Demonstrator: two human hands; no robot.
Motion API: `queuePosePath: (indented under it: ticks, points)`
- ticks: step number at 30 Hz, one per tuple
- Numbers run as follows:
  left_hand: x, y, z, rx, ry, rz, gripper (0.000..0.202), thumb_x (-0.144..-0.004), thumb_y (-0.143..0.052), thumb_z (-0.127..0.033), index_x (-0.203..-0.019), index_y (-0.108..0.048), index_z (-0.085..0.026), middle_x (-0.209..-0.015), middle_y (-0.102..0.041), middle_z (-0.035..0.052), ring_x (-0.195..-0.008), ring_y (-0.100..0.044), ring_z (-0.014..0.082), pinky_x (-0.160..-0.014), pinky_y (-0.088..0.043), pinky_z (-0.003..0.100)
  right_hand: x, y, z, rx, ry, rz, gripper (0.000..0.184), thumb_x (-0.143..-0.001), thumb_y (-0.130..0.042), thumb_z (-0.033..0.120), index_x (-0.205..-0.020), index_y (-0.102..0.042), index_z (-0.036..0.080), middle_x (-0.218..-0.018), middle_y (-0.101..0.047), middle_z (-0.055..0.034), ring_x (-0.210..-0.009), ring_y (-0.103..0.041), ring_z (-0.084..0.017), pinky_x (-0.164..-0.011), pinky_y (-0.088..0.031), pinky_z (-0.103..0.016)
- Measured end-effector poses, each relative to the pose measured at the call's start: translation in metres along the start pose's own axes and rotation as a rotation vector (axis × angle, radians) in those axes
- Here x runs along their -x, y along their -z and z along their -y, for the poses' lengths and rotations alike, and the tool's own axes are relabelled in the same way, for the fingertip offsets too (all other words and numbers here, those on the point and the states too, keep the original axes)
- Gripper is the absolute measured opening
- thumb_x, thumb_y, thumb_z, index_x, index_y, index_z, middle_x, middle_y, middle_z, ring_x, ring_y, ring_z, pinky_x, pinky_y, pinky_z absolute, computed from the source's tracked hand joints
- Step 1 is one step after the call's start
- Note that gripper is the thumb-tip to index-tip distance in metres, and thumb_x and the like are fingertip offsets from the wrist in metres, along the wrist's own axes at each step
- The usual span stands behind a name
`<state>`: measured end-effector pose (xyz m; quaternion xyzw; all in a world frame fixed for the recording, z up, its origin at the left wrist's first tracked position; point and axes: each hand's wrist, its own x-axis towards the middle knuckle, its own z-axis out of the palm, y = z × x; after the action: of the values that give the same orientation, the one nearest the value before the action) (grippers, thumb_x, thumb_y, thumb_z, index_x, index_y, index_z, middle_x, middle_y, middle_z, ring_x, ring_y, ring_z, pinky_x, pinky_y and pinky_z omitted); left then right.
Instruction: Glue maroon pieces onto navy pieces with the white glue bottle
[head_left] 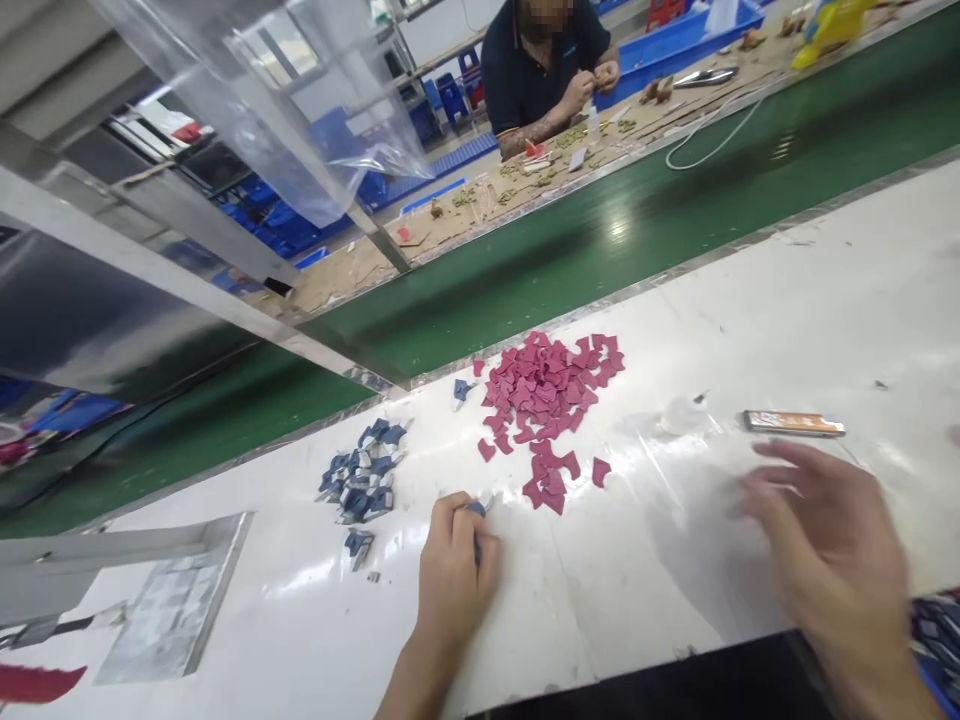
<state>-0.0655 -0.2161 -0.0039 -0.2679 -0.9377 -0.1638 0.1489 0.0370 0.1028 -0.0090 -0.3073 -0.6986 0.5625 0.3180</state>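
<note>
My left hand (pixel 456 560) is closed round a small blue-and-grey piece (pixel 477 508), low over the white table. My right hand (pixel 832 540) hovers at the right with thumb and fingers apart, and nothing shows between them. Just beyond it lies a narrow orange-and-silver box (pixel 793 424). To the left of that is a small translucent white bottle (pixel 684 412) with a dark tip. A heap of flat dark-pink pieces (pixel 544 385) spreads over the middle of the table. Left of my left hand sits a cluster of blue-and-grey pieces (pixel 364 475).
A green belt (pixel 615 235) runs behind the white table (pixel 600 610). Across it, a person (pixel 544 75) works with both hands at a cardboard-covered bench. A metal frame (pixel 187 290) with plastic sheeting stands at left. A metal plate (pixel 169 600) is at lower left.
</note>
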Motion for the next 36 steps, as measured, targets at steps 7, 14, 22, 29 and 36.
queuePosePath:
  ticks: [7,14,22,29,36]
  points:
    - [-0.011,-0.03,-0.09,0.083,-0.286,-0.019,0.021,-0.085,-0.051,-0.002,-0.091,-0.05,-0.023,-0.106,-0.063,0.0091,-0.085,-0.059,0.0207,-0.07,-0.052,0.034,-0.034,-0.057,0.011,0.103,-0.022,0.257,0.074,-0.09,-0.078,0.052,-0.154,-0.053,0.025,-0.125,-0.067,-0.0123,-0.083,-0.07,-0.024,-0.07,-0.06,-0.043]
    - [-0.03,-0.039,-0.118,0.106,-0.423,0.122,0.022,-0.08,-0.053,-0.002,-0.089,-0.053,-0.023,-0.1,-0.065,0.0066,-0.079,-0.053,0.0208,-0.068,-0.047,0.035,-0.034,-0.055,0.003,0.094,-0.025,0.301,0.041,-0.099,-0.07,0.048,-0.132,-0.066,0.025,-0.083,-0.067,-0.0006,-0.072,-0.064,-0.023,-0.069,-0.052,-0.039]
    - [-0.058,-0.048,-0.128,0.336,-0.412,0.268,0.02,-0.105,-0.054,-0.022,-0.126,-0.055,-0.021,-0.132,-0.065,0.0142,-0.117,-0.068,0.0265,-0.095,-0.061,0.042,-0.036,-0.049,-0.005,-0.127,-0.075,0.265,0.041,-0.098,-0.073,0.049,-0.129,-0.06,0.025,-0.101,-0.073,-0.0043,-0.089,-0.07,-0.025,-0.073,-0.054,-0.035]
    - [-0.033,-0.02,-0.11,0.208,-0.255,0.093,0.036,-0.101,-0.062,-0.018,-0.136,-0.055,-0.024,-0.139,-0.062,0.0159,-0.135,-0.059,0.0307,-0.109,-0.053,0.05,-0.038,-0.047,-0.006,-0.121,-0.115,0.289,0.046,-0.1,-0.07,0.05,-0.137,-0.062,0.024,-0.097,-0.071,-0.0036,-0.08,-0.066,-0.022,-0.07,-0.052,-0.035]
    - [0.015,-0.012,-0.056,-0.031,0.028,-0.051,0.033,-0.09,-0.073,-0.024,-0.123,-0.068,-0.029,-0.109,-0.063,0.0146,-0.089,-0.065,0.0317,-0.076,-0.06,0.056,-0.028,-0.049,0.004,0.068,-0.035,0.287,0.032,-0.099,-0.066,0.056,-0.106,-0.07,0.025,-0.077,-0.059,0.0005,-0.071,-0.06,-0.022,-0.065,-0.049,-0.034]
